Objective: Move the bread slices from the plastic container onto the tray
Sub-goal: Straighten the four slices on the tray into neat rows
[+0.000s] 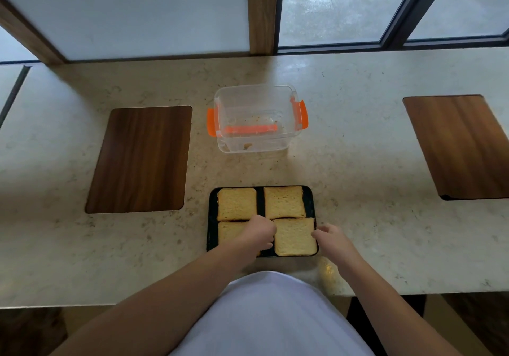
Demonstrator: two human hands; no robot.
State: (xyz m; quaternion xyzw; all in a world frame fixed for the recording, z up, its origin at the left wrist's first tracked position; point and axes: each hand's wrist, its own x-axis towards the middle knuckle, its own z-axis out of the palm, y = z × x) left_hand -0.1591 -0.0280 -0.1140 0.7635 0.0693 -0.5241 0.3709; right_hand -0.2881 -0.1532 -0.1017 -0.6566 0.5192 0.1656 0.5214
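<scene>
On the black rectangular tray (210, 219) at 6 o'clock, four square golden bread slices (283, 202) are lying flat in a two-by-two grid, probably spread so none overlap. Left hand (259, 233) is curling over the near-left slice (228, 230), fingers bent down; can't tell if it's gripping or just nudging. Right hand (329, 238) is hovering loosely open at the tray's 3 o'clock edge, holding nothing, beside the near-right slice (294, 236). Clear plastic container with orange clips (257, 118) is sitting at 12 o'clock, apparently only crumbs inside, so the transfer looks done.
</scene>
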